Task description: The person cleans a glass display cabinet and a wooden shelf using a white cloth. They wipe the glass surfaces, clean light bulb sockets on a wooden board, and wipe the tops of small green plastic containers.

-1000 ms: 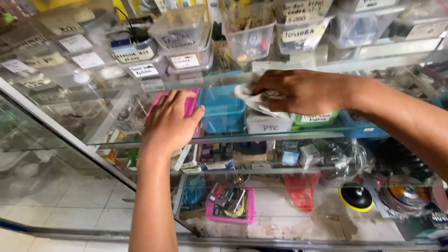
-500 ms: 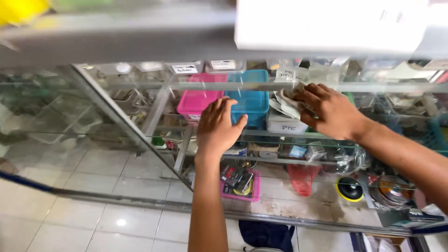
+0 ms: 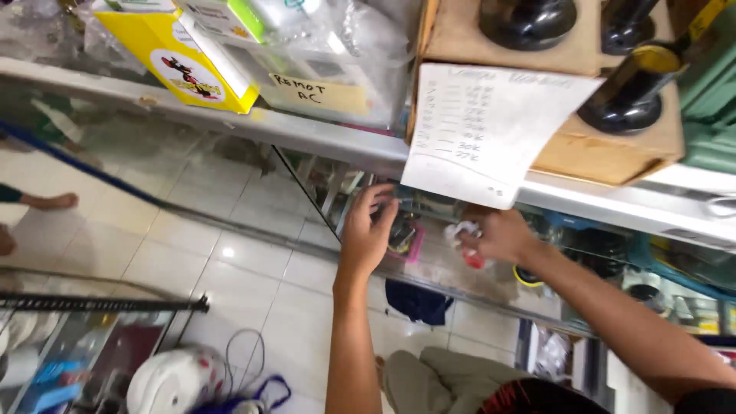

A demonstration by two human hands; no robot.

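The right hand (image 3: 498,234) is closed around a crumpled white wad (image 3: 462,230), apparently thin paper or plastic wrap, with a small red part showing below the fist. The fingers are curled tight over the wad; only its left edge protrudes past the knuckles. The wad sits just under the front rail of the glass display case (image 3: 460,268), directly below a hanging sheet of white paper (image 3: 483,134).

Handling judgement: the wad appears light, soft and compressible, with no stiffness of its own and little risk of breakage. A full-hand enclosing grip suits it; a pinch at the exposed left edge would likely pull it out of shape.

Orientation: the wad has no clear long axis. Its exposed part points toward 9 o'clock from the fist. The view is too small to tell more.

The left hand (image 3: 368,230) lies at 9 o'clock from the right hand, near but apart. Its palm rests flat on the glass, fingers (image 3: 379,195) extended toward 12 o'clock, slightly spread, holding nothing.
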